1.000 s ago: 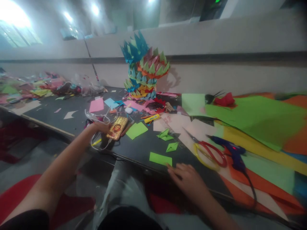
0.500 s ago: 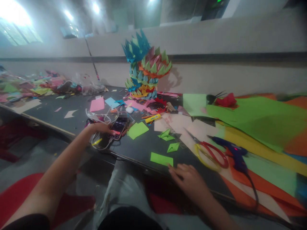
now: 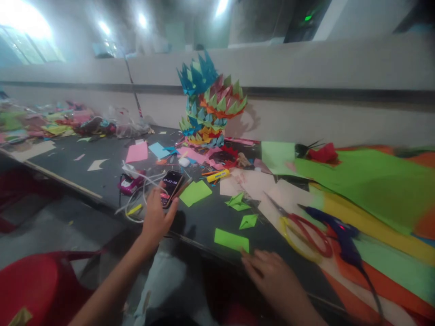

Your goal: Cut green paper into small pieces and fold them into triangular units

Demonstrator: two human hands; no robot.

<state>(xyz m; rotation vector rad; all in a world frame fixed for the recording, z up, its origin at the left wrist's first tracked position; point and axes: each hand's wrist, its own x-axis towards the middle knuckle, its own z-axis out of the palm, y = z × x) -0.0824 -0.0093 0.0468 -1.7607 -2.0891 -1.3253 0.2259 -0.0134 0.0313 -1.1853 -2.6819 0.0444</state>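
Note:
My left hand (image 3: 159, 212) is at the lower end of a phone (image 3: 171, 183) on the dark table, fingers and thumb apart, with fingertips over its edge. The phone's screen shows timer digits. My right hand (image 3: 270, 269) rests at the table's front edge, fingers loosely stretched, a fingertip at the corner of a green paper rectangle (image 3: 231, 239). Behind that rectangle lie a small folded green paper piece (image 3: 248, 221) and a larger pointed green fold (image 3: 237, 202). A green paper sheet (image 3: 196, 194) lies right of the phone.
Red-and-yellow scissors (image 3: 307, 231) and a dark blue glue gun (image 3: 335, 222) with a cord lie at right, over coloured sheets. A folded-paper sculpture (image 3: 207, 104) stands at the back. White cable (image 3: 146, 188) loops around a purple device (image 3: 131, 182). A red stool (image 3: 37, 290) stands lower left.
My left hand has moved from the phone's left side to its lower end, and its fingers have spread. My right hand stays by the green rectangle. The view has shifted slightly.

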